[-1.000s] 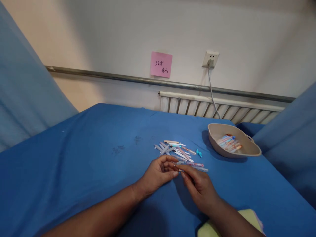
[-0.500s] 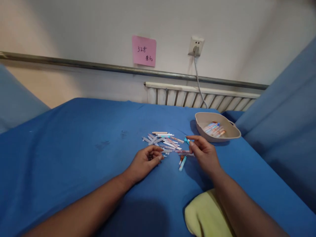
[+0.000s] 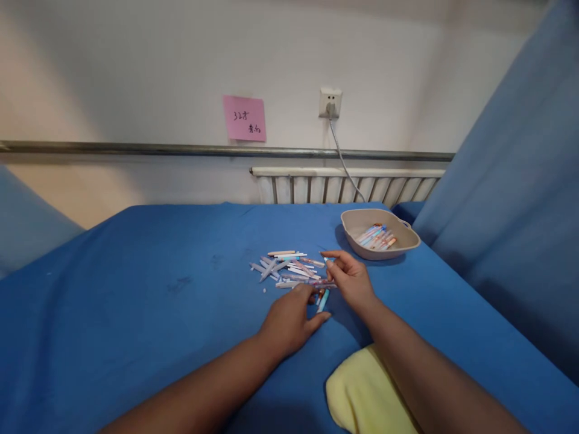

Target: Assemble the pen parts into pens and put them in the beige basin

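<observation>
Your left hand [image 3: 287, 319]: bare, slim fingers, thumb [image 3: 319, 322] tapering to rounded tip. Your left forearm [image 3: 217, 380]: bare from wrist to bottom of view, narrow at wrist, thicker lower down. Your right hand [image 3: 355, 284]: also bare, slender fingers, smooth back. Your right forearm [image 3: 425, 367]: bare, broadening steadily from narrow wrist. Nails too small to make out.

Loose pens [image 3: 312, 272] mid-tabletop [image 3: 136, 313]. From them: basket [image 3: 382, 254] at two o'clock, more pens [image 3: 376, 237] inside; towel [image 3: 364, 392] at five; radiator [image 3: 332, 190] at one, beyond the edge.
</observation>
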